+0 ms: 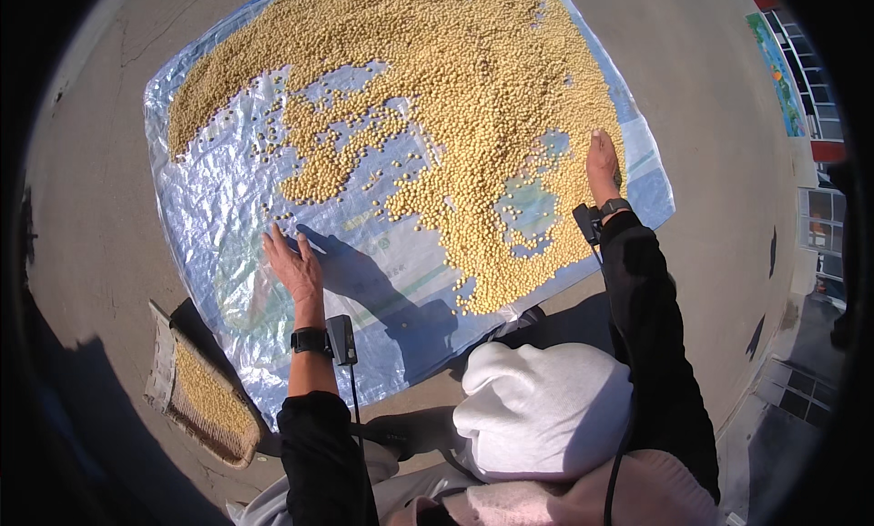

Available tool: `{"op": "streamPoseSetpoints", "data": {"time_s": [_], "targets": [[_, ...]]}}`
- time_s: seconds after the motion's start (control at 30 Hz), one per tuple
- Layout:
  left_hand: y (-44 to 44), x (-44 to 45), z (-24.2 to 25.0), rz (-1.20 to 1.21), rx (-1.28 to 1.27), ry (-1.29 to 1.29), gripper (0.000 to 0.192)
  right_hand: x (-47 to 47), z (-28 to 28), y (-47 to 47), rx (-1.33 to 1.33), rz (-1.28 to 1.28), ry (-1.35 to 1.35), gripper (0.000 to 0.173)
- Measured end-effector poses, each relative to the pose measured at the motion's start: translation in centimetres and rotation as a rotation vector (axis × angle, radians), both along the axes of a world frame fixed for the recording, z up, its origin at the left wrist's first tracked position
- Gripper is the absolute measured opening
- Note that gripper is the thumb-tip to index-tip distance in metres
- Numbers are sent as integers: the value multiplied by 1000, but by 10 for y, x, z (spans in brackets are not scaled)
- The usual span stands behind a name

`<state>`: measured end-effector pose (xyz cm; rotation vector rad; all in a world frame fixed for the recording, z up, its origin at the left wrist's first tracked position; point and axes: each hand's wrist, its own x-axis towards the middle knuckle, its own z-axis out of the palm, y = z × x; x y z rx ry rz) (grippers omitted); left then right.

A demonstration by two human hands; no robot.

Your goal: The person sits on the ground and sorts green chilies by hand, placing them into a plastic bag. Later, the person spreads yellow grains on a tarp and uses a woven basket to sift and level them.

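Observation:
Yellow soybeans lie spread in a thick layer over a blue-and-white plastic sheet on the ground. My left hand is over the lower left of the sheet with its fingers apart, holding nothing, beside a few loose beans. At the right edge of the bean layer, my right hand stands on its side against the beans with the thumb up; its fingers are mostly hidden, so whether they hold any beans cannot be told. Each wrist wears a dark band with a small black device on a cable.
A woven basket scoop holding more soybeans rests on the ground left of the sheet. Concrete ground surrounds the sheet. My knee, in light grey cloth, is near the sheet's lower edge. A building with windows stands at far right.

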<state>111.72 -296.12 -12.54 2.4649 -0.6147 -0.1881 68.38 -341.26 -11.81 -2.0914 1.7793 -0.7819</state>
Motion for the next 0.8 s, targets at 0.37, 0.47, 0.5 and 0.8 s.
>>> {"op": "streamPoseSetpoints", "data": {"time_s": [0.37,0.47,0.5,0.8], "targets": [[-187,-10,24,-244,-185,50,65,107,-36,-90,91,-30,-517,46],[-218,-13,13,-228,-411,395,69,142,-36,-75,78,277,-457,49],[-225,-16,10,-250,-378,404,70,153,-34,-67,97,319,-443,47],[-242,-40,3,-327,-309,308,65,229,-21,30,168,608,-285,53]]}}
